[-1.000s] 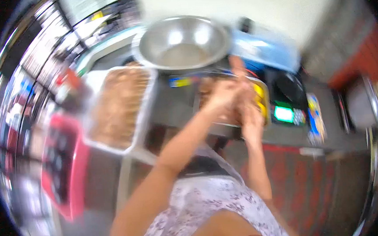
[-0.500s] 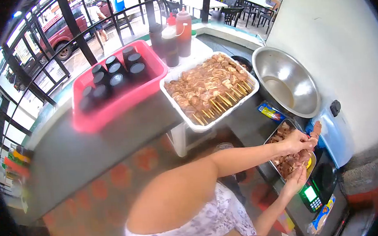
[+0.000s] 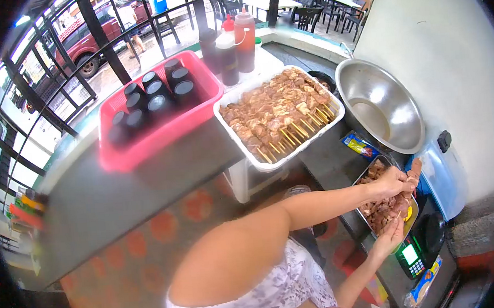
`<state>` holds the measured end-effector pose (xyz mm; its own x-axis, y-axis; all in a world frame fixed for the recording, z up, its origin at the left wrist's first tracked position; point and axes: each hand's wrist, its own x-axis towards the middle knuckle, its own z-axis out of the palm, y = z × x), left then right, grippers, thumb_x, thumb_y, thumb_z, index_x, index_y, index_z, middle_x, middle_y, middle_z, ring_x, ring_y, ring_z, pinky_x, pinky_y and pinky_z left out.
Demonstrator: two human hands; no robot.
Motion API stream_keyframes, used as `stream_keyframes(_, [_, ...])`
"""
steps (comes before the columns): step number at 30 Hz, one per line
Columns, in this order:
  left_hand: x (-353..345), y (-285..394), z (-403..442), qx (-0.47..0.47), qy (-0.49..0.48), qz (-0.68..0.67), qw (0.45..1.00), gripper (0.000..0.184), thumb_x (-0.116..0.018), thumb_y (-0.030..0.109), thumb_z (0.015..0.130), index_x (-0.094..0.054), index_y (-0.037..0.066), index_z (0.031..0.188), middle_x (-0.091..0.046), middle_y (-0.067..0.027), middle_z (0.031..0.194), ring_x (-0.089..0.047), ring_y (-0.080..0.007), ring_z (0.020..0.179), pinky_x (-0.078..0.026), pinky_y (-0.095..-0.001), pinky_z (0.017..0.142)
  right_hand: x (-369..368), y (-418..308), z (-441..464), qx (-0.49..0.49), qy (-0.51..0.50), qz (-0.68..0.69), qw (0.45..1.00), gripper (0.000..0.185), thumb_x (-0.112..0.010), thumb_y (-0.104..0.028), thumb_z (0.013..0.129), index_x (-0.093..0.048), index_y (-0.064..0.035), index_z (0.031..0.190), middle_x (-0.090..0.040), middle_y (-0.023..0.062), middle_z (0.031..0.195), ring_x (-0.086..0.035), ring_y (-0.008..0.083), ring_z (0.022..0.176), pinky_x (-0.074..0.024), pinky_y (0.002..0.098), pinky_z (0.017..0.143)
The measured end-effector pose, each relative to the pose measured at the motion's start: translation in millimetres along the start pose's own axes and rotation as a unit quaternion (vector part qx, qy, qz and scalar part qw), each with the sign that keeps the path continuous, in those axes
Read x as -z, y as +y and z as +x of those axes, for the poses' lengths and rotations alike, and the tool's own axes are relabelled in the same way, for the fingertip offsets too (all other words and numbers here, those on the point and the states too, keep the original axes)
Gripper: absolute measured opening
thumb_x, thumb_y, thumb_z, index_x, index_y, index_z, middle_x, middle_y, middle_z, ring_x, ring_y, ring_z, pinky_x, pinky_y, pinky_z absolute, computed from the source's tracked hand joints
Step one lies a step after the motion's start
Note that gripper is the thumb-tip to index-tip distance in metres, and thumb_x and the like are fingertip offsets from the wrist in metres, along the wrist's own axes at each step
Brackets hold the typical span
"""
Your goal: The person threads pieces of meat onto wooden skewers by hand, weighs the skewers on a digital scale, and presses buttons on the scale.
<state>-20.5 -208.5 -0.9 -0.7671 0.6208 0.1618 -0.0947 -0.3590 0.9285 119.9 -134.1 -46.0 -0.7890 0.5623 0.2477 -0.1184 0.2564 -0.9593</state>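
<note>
Both hands are over a metal tray [image 3: 411, 233] of raw meat chunks [image 3: 377, 213] at the right. My left hand [image 3: 395, 182] is closed around the upper part of a meat skewer [image 3: 402, 202], whose top piece of meat sticks out past the fingers. Just below, my right hand [image 3: 391, 236] pinches the skewer's lower end, where a bit of thin stick shows. A yellow thing [image 3: 407, 214] is partly visible in the tray beside the meat. My fingers hide much of the skewer.
A white tray [image 3: 222, 124] holds rows of finished meat skewers. Behind it stand sauce bottles [image 3: 245, 42] and a pink basket [image 3: 144, 155] of black cups. A large steel bowl [image 3: 408, 122], a clear-blue lid [image 3: 443, 174] and a card terminal [image 3: 410, 259] are around the work spot.
The whole scene has shifted slightly right in view as the head moved. Both hands keep their hold on the skewer, with barely any movement.
</note>
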Motion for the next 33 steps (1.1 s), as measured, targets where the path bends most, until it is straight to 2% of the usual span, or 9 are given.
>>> stream_keyframes(4, [-1.7, -9.6, 7.6, -0.001, 0.009, -0.043, 0.999, 0.028, -0.067, 0.028, 0.087, -0.071, 0.001, 0.086, -0.063, 0.0026, 0.076, -0.054, -0.0054, 0.068, -0.044, -0.0244, 0.058, -1.1, -4.3, -0.7, 0.016, -0.018, -0.021, 0.999, 0.025, -0.043, -0.019, 0.098, -0.056, 0.0023, 0.099, -0.053, 0.0065, 0.091, -0.047, 0.0136, 0.083, -0.0405, 0.0274, 0.076])
stream_keyframes(6, [-2.3, -12.9, 8.4, 0.031, 0.02, -0.091, 0.995, 0.021, -0.07, 0.019, 0.083, -0.07, -0.001, 0.079, -0.066, -0.0034, 0.072, -0.06, -0.0099, 0.066, -0.049, -0.0267, 0.061, 0.3, 2.6, 1.6, 0.01, -0.005, -0.031, 0.999, 0.026, -0.043, -0.02, 0.098, -0.056, 0.0027, 0.099, -0.053, 0.0067, 0.091, -0.048, 0.0137, 0.083, -0.0406, 0.0276, 0.076])
stream_keyframes(9, [3.6, 13.7, -7.1, 0.06, -0.034, -0.053, 0.996, 0.02, -0.068, 0.022, 0.086, -0.071, 0.002, 0.086, -0.064, 0.0029, 0.076, -0.054, -0.0052, 0.068, -0.043, -0.0218, 0.061, 2.2, 7.1, 2.2, -0.008, 0.002, -0.029, 1.0, 0.027, -0.043, -0.02, 0.098, -0.056, 0.0038, 0.101, -0.054, 0.0072, 0.092, -0.048, 0.0139, 0.084, -0.041, 0.0277, 0.077])
stream_keyframes(16, [7.7, -6.1, 6.6, 0.012, 0.001, -0.034, 0.999, 0.023, -0.067, 0.026, 0.086, -0.071, 0.003, 0.087, -0.064, 0.0016, 0.075, -0.055, -0.0054, 0.068, -0.044, -0.0233, 0.062, 2.3, 20.5, 1.2, -0.016, -0.004, -0.041, 0.999, 0.026, -0.044, -0.018, 0.099, -0.057, 0.0031, 0.104, -0.054, 0.0047, 0.094, -0.048, 0.012, 0.082, -0.0413, 0.0256, 0.075])
stream_keyframes(19, [11.5, -11.7, 10.5, 0.052, -0.031, -0.075, 0.995, 0.025, -0.067, 0.027, 0.086, -0.071, 0.002, 0.087, -0.065, 0.0005, 0.076, -0.056, -0.0062, 0.069, -0.045, -0.0239, 0.065, 2.3, 17.6, -0.2, -0.052, -0.014, 0.035, 0.998, 0.024, -0.044, -0.018, 0.098, -0.058, 0.0013, 0.103, -0.052, 0.0029, 0.092, -0.046, 0.0094, 0.079, -0.0397, 0.0234, 0.072])
stream_keyframes(22, [14.4, 3.7, 2.2, 0.042, -0.044, 0.021, 0.998, 0.025, -0.067, 0.026, 0.086, -0.071, 0.001, 0.084, -0.066, -0.0004, 0.076, -0.056, -0.0078, 0.068, -0.046, -0.0244, 0.063, 2.9, 18.6, -1.2, -0.043, -0.013, 0.025, 0.999, 0.024, -0.044, -0.019, 0.098, -0.058, 0.0002, 0.1, -0.052, 0.002, 0.092, -0.045, 0.0076, 0.079, -0.0382, 0.0214, 0.071])
stream_keyframes(25, [12.4, 9.7, -0.5, 0.086, -0.055, -0.052, 0.993, 0.026, -0.066, 0.026, 0.087, -0.07, 0.001, 0.082, -0.065, -0.0003, 0.074, -0.056, -0.0089, 0.065, -0.045, -0.0252, 0.059, 2.8, 19.9, -1.2, -0.04, -0.01, 0.015, 0.999, 0.024, -0.043, -0.02, 0.098, -0.057, 0.0, 0.098, -0.052, 0.0018, 0.092, -0.045, 0.0079, 0.08, -0.0376, 0.0208, 0.071])
stream_keyframes(27, [10.2, 0.5, 6.5, 0.054, -0.016, -0.054, 0.997, 0.024, -0.066, 0.021, 0.086, -0.069, -0.002, 0.079, -0.068, -0.0083, 0.073, -0.064, -0.0164, 0.064, -0.051, -0.0303, 0.056, 2.3, 20.3, -1.2, -0.038, -0.011, 0.015, 0.999, 0.025, -0.043, -0.02, 0.098, -0.057, 0.0, 0.097, -0.052, 0.0018, 0.092, -0.045, 0.0079, 0.08, -0.0375, 0.0208, 0.071])
stream_keyframes(33, [6.3, -7.8, 11.7, -0.025, -0.004, -0.006, 1.0, 0.025, -0.065, 0.021, 0.086, -0.068, -0.003, 0.08, -0.067, -0.008, 0.072, -0.063, -0.0157, 0.065, -0.051, -0.0308, 0.056, 5.1, 13.6, -0.2, -0.036, -0.013, 0.032, 0.999, 0.026, -0.044, -0.022, 0.098, -0.059, -0.0012, 0.096, -0.048, -0.0009, 0.086, -0.04, 0.005, 0.073, -0.0342, 0.0193, 0.064])
